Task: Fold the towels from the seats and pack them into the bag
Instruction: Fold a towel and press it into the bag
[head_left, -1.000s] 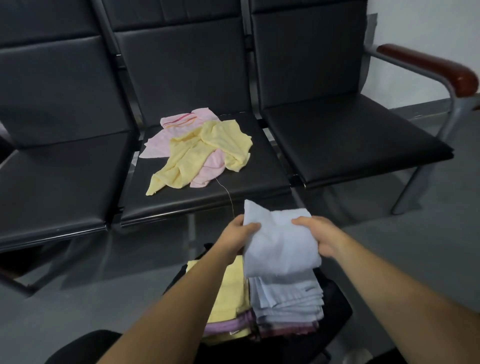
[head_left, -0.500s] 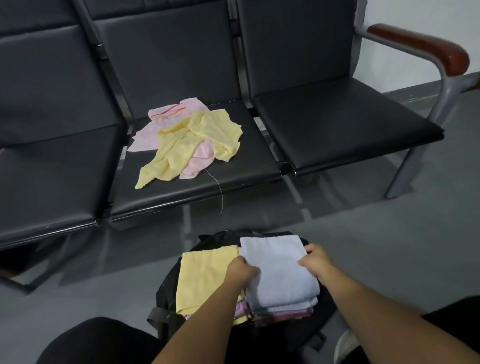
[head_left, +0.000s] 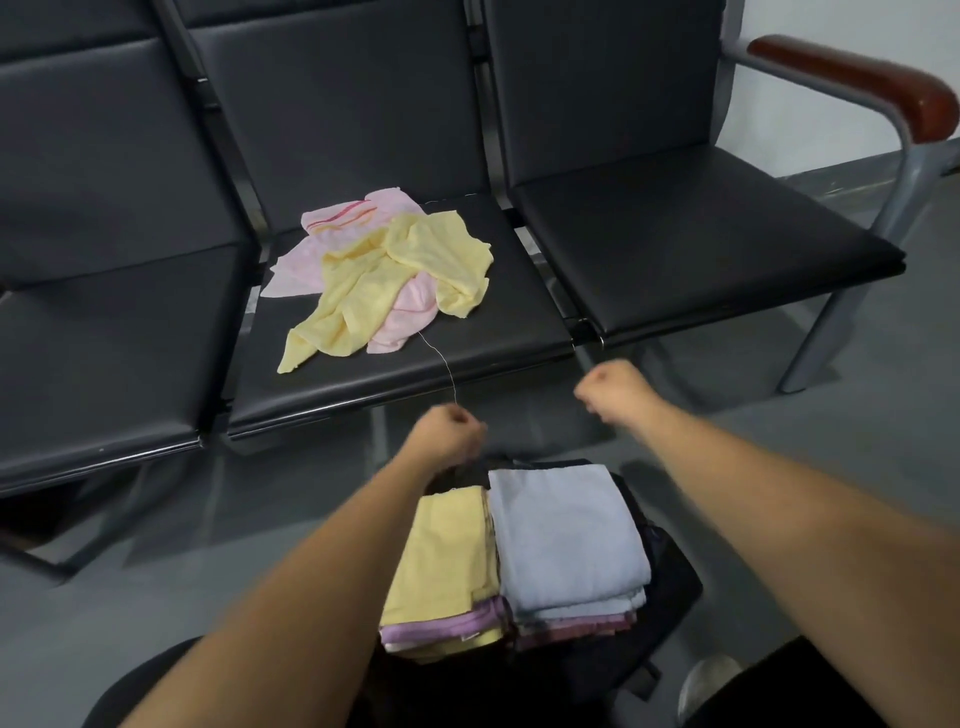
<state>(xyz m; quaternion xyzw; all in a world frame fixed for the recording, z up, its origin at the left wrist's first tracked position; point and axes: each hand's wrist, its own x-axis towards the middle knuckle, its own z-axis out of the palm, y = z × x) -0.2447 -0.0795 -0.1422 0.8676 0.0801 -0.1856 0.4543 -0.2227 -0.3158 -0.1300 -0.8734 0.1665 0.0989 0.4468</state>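
A crumpled yellow towel lies over a pink towel on the middle black seat. Below, on the floor, a black bag holds two stacks of folded towels: a light blue towel tops the right stack and a folded yellow towel the left. My left hand hovers above the bag's far edge with fingers curled, holding nothing. My right hand is raised in front of the seat edge, also curled and empty.
A row of black seats spans the view, with a brown armrest on a grey metal frame at the right end. A loose thread trails from the pink towel over the seat edge. Grey floor lies around the bag.
Both hands have let go of the light blue towel, which now lies on the right stack in the bag. They have lifted up and forward toward the seats.
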